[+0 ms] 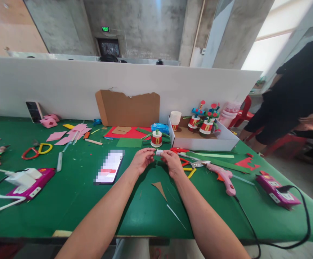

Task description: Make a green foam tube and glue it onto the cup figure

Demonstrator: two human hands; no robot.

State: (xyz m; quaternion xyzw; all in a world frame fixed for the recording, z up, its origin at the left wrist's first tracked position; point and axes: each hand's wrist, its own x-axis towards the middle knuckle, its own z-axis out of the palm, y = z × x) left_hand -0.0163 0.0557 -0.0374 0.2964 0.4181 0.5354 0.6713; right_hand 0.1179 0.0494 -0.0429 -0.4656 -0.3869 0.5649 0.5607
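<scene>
Your right grip (170, 161) pinches a small white piece (159, 152) while your left grip (144, 158) meets its other side above the counter (77, 212)

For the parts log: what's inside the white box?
A blue-topped figure, a green-topped figure and, at left, a paper cup. The box's front wall hides the floor just behind it.

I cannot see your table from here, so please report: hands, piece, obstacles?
Right hand pinching small white piece. Left hand at its edge, grip unclear. Paper-cup figure just beyond; scissors beside right hand.
</scene>
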